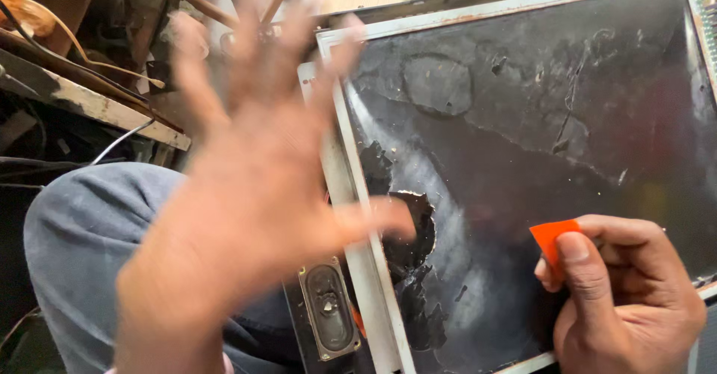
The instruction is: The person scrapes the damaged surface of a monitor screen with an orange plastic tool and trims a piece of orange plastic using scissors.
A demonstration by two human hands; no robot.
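A large flat display panel (538, 120) with a dark, scuffed, partly peeled surface and a pale metal frame (351, 195) lies tilted in front of me. My right hand (627, 299) pinches a small orange plastic scraper (553, 241) against the panel's lower right area. My left hand (246, 187) is raised above the panel's left edge, fingers spread wide and blurred by motion, holding nothing. A ragged patch of torn black film (407, 247) shows near the left frame.
An oval speaker (328, 310) sits below the panel's left edge. My knee in grey trousers (89, 224) is at the lower left. Wooden sticks, wires and clutter (82, 68) fill the upper left.
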